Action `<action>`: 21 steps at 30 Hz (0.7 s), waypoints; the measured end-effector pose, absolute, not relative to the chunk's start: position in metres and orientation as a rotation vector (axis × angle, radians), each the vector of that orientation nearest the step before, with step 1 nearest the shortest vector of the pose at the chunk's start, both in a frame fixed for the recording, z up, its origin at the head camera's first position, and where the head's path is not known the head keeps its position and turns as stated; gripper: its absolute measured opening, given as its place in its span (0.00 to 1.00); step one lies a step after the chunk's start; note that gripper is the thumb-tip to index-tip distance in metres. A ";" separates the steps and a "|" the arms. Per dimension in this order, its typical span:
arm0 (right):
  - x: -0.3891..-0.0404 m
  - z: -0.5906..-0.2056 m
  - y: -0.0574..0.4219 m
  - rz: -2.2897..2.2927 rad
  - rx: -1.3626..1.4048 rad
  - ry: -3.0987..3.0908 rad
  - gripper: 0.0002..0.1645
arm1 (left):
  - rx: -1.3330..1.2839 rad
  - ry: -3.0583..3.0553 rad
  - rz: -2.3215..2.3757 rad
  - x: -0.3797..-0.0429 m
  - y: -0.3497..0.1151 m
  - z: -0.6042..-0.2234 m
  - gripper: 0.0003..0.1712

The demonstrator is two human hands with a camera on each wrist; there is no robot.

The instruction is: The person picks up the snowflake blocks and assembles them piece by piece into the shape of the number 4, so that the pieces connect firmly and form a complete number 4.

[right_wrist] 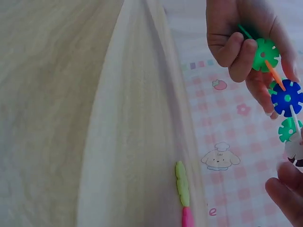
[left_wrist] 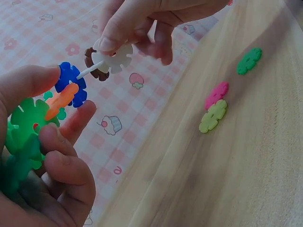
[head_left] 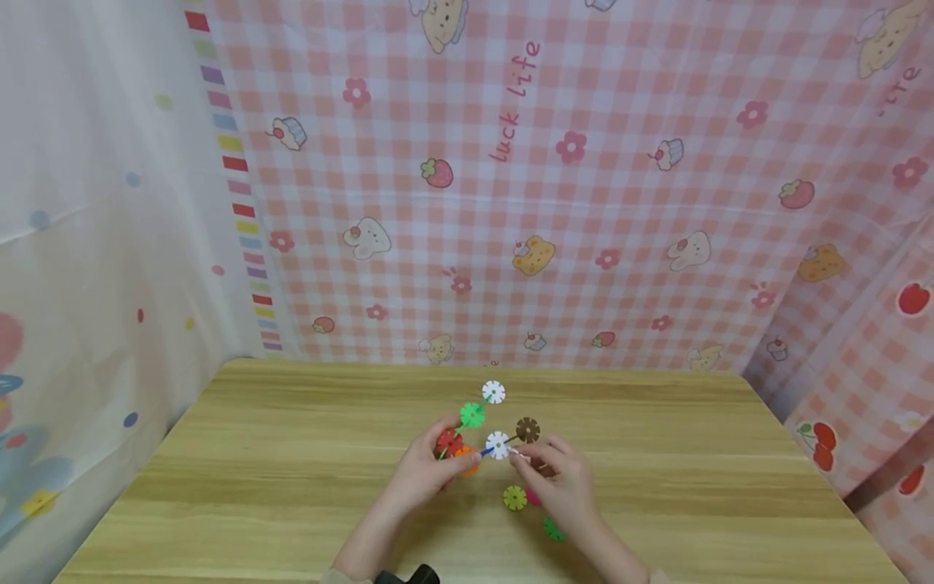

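My left hand (head_left: 423,472) holds a branching chain of slotted plastic snowflake discs. The chain has a red disc (head_left: 448,443), an orange disc (head_left: 467,462), a green disc (head_left: 473,415) and a white disc (head_left: 494,392) at its far end. Beside the left thumb sits a blue disc (left_wrist: 71,84), joined to a white disc (head_left: 499,444) seen edge-on in the left wrist view. A brown disc (head_left: 529,430) sticks out from that side. My right hand (head_left: 565,483) pinches another white disc (left_wrist: 119,60), which overlaps the brown one in the left wrist view.
Loose on the wooden table (head_left: 292,470) lie a yellow-green disc (head_left: 514,498), a pink disc (left_wrist: 217,94) against it, and a green disc (left_wrist: 249,61) a little apart, close to the right forearm. A checked cloth (head_left: 584,203) hangs behind the table.
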State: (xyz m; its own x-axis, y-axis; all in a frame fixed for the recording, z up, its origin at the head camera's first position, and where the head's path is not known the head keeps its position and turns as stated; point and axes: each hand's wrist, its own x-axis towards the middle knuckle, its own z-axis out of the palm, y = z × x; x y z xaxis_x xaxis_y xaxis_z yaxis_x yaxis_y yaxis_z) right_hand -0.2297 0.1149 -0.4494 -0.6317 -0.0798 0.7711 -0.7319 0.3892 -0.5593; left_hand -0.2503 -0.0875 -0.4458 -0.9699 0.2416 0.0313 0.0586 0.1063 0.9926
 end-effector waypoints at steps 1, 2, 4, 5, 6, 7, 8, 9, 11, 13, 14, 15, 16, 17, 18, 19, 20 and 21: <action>-0.231 -0.453 0.117 1.219 0.724 -1.966 0.13 | 0.312 2.223 1.991 -0.250 -0.087 -0.446 0.42; -0.233 -0.457 0.119 1.206 0.740 -1.961 0.13 | 0.315 2.213 1.995 -0.251 -0.087 -0.447 0.42; -0.237 -0.463 0.122 1.200 0.760 -1.957 0.14 | 0.319 2.206 2.001 -0.251 -0.087 -0.448 0.42; -0.237 -0.464 0.123 1.202 0.764 -1.966 0.15 | 0.317 2.203 2.005 -0.252 -0.088 -0.449 0.42; -0.237 -0.463 0.124 1.207 0.778 -1.975 0.15 | 0.315 2.202 2.010 -0.252 -0.088 -0.449 0.42; -0.235 -0.459 0.124 1.217 0.794 -1.992 0.15 | 0.310 2.199 2.013 -0.252 -0.089 -0.449 0.42; -0.232 -0.454 0.124 1.233 0.809 -2.010 0.16 | 0.305 2.197 2.014 -0.252 -0.089 -0.449 0.43; -0.230 -0.449 0.124 1.250 0.834 -2.025 0.16 | 0.304 2.200 2.012 -0.252 -0.090 -0.449 0.43; -0.227 -0.444 0.127 1.300 0.878 -2.076 0.15 | 0.313 2.198 2.001 -0.252 -0.091 -0.448 0.43; -0.229 -0.448 0.133 1.342 0.923 -2.126 0.14 | 0.329 2.188 1.989 -0.252 -0.091 -0.448 0.43; -0.231 -0.451 0.136 1.345 0.940 -2.146 0.14 | 0.337 2.182 1.984 -0.253 -0.090 -0.448 0.43; -0.232 -0.454 0.139 1.345 0.953 -2.165 0.14 | 0.343 2.176 1.980 -0.253 -0.090 -0.448 0.43; -0.233 -0.457 0.142 1.339 0.960 -2.181 0.13 | 0.349 2.172 1.975 -0.253 -0.090 -0.448 0.43; -0.234 -0.459 0.144 1.338 0.967 -2.191 0.13 | 0.353 2.170 1.971 -0.253 -0.090 -0.448 0.43; -0.234 -0.461 0.146 1.327 0.967 -2.198 0.12 | 0.353 2.166 1.969 -0.253 -0.089 -0.448 0.43; -0.234 -0.462 0.147 1.316 0.964 -2.199 0.11 | 0.350 2.165 1.970 -0.252 -0.089 -0.448 0.43; -0.234 -0.463 0.147 1.301 0.957 -2.192 0.11 | 0.347 2.170 1.967 -0.252 -0.089 -0.448 0.43; -0.234 -0.464 0.147 1.292 0.947 -2.183 0.10 | 0.341 2.177 1.966 -0.252 -0.088 -0.448 0.43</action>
